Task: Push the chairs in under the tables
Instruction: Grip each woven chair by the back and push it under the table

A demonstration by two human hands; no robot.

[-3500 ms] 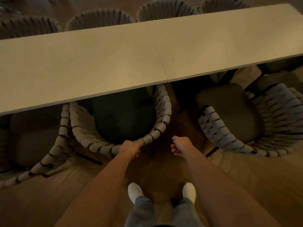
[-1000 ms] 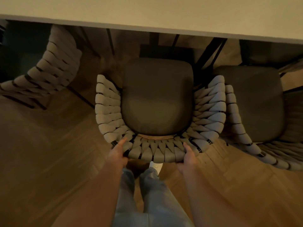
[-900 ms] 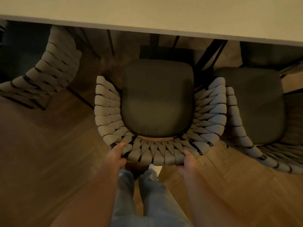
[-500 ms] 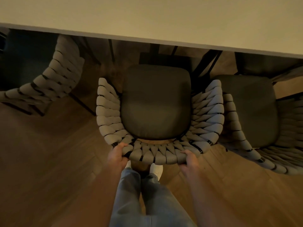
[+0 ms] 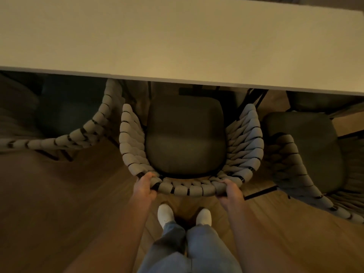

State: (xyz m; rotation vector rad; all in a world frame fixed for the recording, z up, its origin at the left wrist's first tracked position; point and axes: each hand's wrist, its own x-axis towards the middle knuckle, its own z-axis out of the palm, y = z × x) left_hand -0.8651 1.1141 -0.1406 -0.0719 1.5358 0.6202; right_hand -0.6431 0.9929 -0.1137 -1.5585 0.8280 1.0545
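Observation:
A chair (image 5: 185, 134) with a dark seat cushion and a woven light-grey rope back stands in front of me, facing the long pale table (image 5: 177, 40). The front of its seat reaches just under the table's near edge. My left hand (image 5: 144, 187) grips the left part of the curved backrest rim. My right hand (image 5: 230, 189) grips the right part of the same rim. Both thumbs and fingers curl round the rope weave.
A second chair (image 5: 307, 154) of the same kind stands close on the right, its side almost touching the middle one. A third chair (image 5: 78, 127) sits to the left, further under the table. My feet (image 5: 185, 215) stand on the wooden floor just behind the backrest.
I left the first chair under the table and took hold of this one's backrest. Over the last second it slid forward toward the table, and my fingers closed tighter round the rim.

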